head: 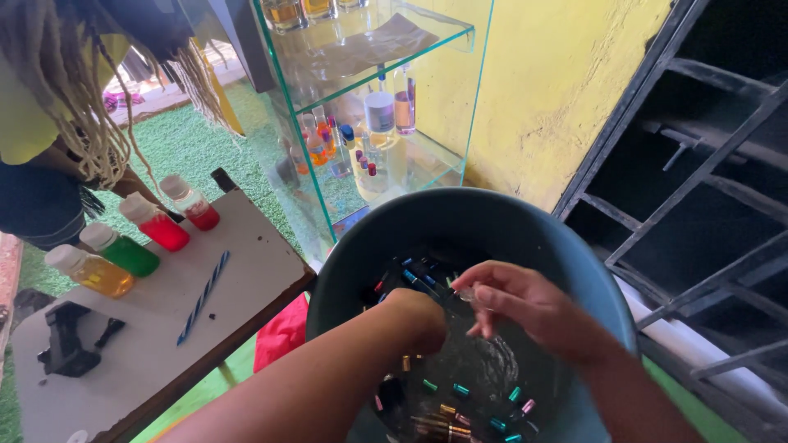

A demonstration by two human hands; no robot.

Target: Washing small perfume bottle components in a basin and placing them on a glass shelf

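Over the basin (566,246), both hands work above the water: left hand (419,316) curled shut, contents hidden; right hand (517,303) pinches a small clear vial (465,292) at its fingertips. Best handled low over the water, pinch firm, since wet glass probably slips. Below the grip lie many small capped vials (460,410), too many to count. Left, on the worktop (246,271): four bottles (139,238), one straw (203,297).

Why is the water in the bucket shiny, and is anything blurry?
Head view: daylight glints off the water in the grey bucket below the right hand; the left hand looks sharp; the glass shelf shows pale reflections; the braided hair at top left is soft and close.
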